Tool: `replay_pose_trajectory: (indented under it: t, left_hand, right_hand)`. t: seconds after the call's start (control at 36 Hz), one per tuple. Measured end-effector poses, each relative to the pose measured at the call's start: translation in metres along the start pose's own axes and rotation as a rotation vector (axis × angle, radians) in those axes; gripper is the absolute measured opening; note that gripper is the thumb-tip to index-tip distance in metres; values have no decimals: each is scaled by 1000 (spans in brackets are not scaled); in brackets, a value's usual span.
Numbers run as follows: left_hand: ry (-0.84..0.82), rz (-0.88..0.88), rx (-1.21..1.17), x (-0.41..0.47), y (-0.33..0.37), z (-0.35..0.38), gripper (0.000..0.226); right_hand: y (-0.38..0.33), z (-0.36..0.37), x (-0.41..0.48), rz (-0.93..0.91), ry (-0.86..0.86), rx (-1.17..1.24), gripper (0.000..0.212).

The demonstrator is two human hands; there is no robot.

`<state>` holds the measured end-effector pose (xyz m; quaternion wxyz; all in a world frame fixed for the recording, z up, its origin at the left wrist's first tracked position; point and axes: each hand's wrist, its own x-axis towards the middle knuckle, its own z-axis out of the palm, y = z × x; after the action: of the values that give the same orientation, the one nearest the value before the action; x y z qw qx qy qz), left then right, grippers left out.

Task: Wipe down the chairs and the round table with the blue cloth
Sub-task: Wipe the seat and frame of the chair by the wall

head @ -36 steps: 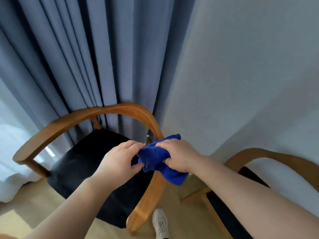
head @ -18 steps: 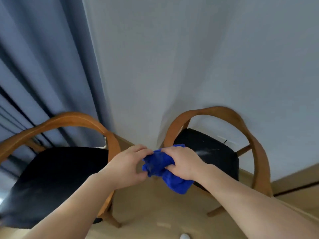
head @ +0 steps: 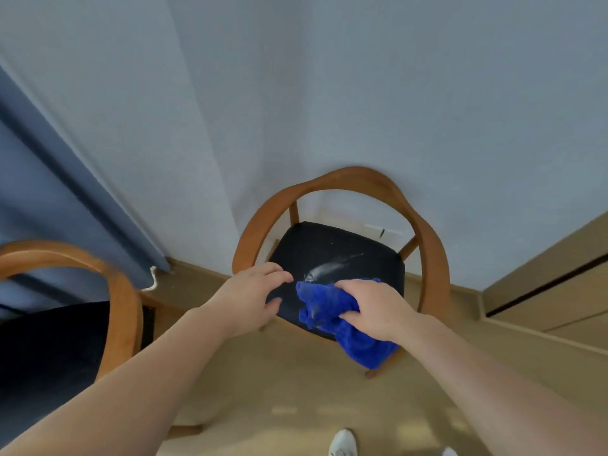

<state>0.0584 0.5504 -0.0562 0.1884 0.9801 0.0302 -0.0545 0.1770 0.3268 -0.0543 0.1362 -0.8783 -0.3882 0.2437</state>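
A wooden chair [head: 431, 245] with a curved back rail and a dark seat stands against the pale wall, straight ahead. A pale smear shows on its seat [head: 332, 251]. My right hand [head: 371, 307] grips the bunched blue cloth [head: 332, 314] over the seat's front edge, with a fold hanging below. My left hand [head: 250, 297] hovers just left of the cloth, fingers apart, holding nothing. A second chair of the same kind [head: 121, 291] is at the lower left, partly cut off. The round table is out of view.
A blue-grey curtain [head: 49, 199] hangs at the left, down to the floor. A light wooden floor [head: 296, 390] lies between the chairs. A wooden panel or door [head: 552, 291] is at the right. My white shoes [head: 343, 444] show at the bottom edge.
The view has swung right from the curtain-side chair to the wall-side chair. My left hand has let go of the cloth and opened; my right hand still holds it, now over the seat.
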Motion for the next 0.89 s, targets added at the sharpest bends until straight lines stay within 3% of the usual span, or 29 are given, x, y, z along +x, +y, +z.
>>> replay_pose_trajectory:
  t: [0.36,0.69,0.89]
  left_hand:
    - [10,-240,28,71,-58,23,39]
    - [-24,-254,118,154,-197,86,36]
    - [-66,-212,137,187,-223,129,50]
  right_hand:
    - [72,5,74,112,-77,13,49]
    - [92,88,215,209,-156,8,51]
    - [107,106,280,91,-159,-66,50]
